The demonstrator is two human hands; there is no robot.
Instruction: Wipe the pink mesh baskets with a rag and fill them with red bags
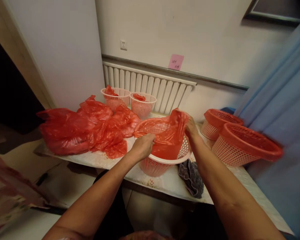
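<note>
A white perforated basket stands near the table's front edge, with a red plastic bag partly inside it. The bag covers the basket's left and back rim, while the right part of the rim is bare. My left hand is closed on the bag's edge at the front of the basket. Raised over the right side, my right hand grips a bunched, lifted part of the same bag; its fingers are partly hidden behind the plastic.
Loose red bags lie heaped on the left of the table. Two small baskets holding red plastic stand behind. Two bag-lined baskets stand at the right, by a blue curtain. A dark cloth lies near the front edge.
</note>
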